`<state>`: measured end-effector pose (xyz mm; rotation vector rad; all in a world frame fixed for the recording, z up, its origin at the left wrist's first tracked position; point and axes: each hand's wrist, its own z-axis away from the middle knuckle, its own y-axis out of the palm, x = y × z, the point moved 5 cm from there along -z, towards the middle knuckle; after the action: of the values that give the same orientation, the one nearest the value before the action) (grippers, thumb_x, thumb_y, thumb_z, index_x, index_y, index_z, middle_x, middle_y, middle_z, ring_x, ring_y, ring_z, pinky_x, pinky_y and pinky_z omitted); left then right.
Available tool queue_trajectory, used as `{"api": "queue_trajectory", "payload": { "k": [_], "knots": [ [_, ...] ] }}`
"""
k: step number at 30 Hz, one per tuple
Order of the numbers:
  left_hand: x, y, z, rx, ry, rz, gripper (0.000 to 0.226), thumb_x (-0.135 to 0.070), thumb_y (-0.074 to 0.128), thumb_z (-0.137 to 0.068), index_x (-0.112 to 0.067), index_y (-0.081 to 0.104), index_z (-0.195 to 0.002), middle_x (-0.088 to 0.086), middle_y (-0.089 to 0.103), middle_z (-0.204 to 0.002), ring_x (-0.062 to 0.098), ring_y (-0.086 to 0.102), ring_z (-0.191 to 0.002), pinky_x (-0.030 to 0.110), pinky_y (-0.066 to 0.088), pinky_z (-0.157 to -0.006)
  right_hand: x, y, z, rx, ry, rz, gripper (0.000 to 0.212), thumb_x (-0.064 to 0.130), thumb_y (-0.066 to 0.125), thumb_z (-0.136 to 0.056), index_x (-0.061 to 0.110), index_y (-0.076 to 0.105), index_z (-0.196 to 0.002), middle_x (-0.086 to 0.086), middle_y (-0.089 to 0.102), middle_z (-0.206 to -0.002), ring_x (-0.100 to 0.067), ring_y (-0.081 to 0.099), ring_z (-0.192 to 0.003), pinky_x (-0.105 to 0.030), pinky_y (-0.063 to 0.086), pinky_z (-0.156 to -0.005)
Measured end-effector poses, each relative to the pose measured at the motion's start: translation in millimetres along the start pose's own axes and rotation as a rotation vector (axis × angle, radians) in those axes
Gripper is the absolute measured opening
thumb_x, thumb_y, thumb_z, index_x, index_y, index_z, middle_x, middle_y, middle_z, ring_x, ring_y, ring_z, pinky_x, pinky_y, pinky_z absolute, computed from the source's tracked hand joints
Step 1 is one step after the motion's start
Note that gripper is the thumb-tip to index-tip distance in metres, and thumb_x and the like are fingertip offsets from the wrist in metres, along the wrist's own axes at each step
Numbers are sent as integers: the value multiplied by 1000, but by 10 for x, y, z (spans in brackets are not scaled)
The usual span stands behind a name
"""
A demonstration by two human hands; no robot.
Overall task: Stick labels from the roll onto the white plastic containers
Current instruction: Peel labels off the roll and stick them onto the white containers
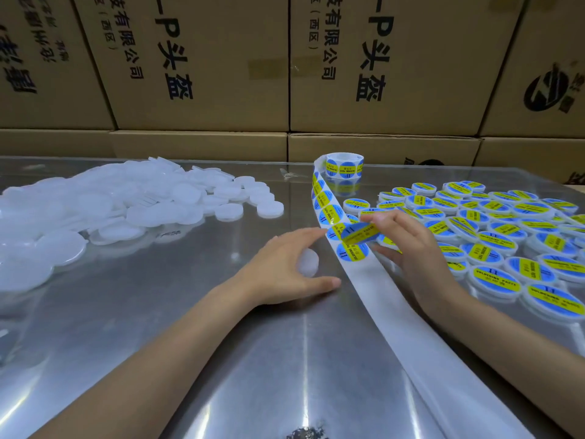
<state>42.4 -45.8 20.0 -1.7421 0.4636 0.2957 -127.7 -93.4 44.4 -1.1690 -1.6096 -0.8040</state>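
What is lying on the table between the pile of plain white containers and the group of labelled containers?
In the head view, the backing strip from the label roll runs between them, with both hands at it.

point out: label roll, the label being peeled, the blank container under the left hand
label roll point(345, 166): head view, front of its labelled outer wrap.
peeled label point(361, 233): head view, yellow band across its middle.
blank container point(309, 263): head view, white part showing beside the fingers.

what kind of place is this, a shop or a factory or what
Most likely a small packing or labelling workshop: stacked printed cardboard cartons line the back, and the steel table holds a heap of unlabelled white containers and rows of labelled ones beside a label roll.
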Motion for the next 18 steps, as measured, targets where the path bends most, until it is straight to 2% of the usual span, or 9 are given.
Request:
{"api": "queue_trajectory", "payload": {
  "k": [3,5,7,9,12,15,18],
  "knots": [
    [122,-104,7,-90,-154,-144,85,-72,63,-67,-30,40,-138,-11,40,-139,14,36,-130,29,30,-106,-12,21,-2,13,21,-10,7,17,60,-89,17,64,-83,4,68,-109,-3,61,-91,-33,46,-90],
    [221,-148,16,-121,-253,-179,71,-77,61,-63,-29,55,-115,-9,50,-117,17,45,-114,31,40,-96,-13,45,12,33,40,-15,6,17,62,-87,18,66,-82,6,68,-112,-3,62,-92,-30,46,-89],
    [251,-184,26,-167,-268,-159,60,-75,64,-61,-28,59,-97,-8,52,-100,14,50,-100,31,44,-85,-48,71,30,52,83,-20,6,21,65,-85,20,68,-81,10,69,-111,-4,63,-95,-29,48,-88],
    [221,-195,24,-217,-215,-98,55,-69,69,-61,-27,59,-95,-9,54,-96,11,52,-95,31,45,-81,-93,98,43,74,139,-54,7,24,66,-83,22,71,-80,12,70,-107,-4,63,-99,-27,51,-87],
    [48,-209,13,-283,-13,-42,55,-57,77,-63,-25,59,-104,-9,54,-98,8,51,-92,30,44,-81,-170,129,54,106,241,-108,8,26,66,-83,20,72,-82,5,72,-101,-6,62,-99,-26,50,-86],
    [-126,-247,21,-355,185,-11,53,-44,81,-66,-20,60,-109,-9,55,-100,5,50,-88,29,45,-79,-207,141,66,148,308,-165,13,27,65,-83,16,72,-81,1,73,-95,-6,64,-93,-19,51,-76],
    [-216,-239,46,-368,270,-31,56,-47,80,-67,-20,61,-112,-12,56,-102,1,47,-87,29,45,-80,-209,139,69,144,357,-217,15,25,64,-84,12,70,-86,-3,74,-95,-9,67,-90,-16,53,-68]
  ]
}}
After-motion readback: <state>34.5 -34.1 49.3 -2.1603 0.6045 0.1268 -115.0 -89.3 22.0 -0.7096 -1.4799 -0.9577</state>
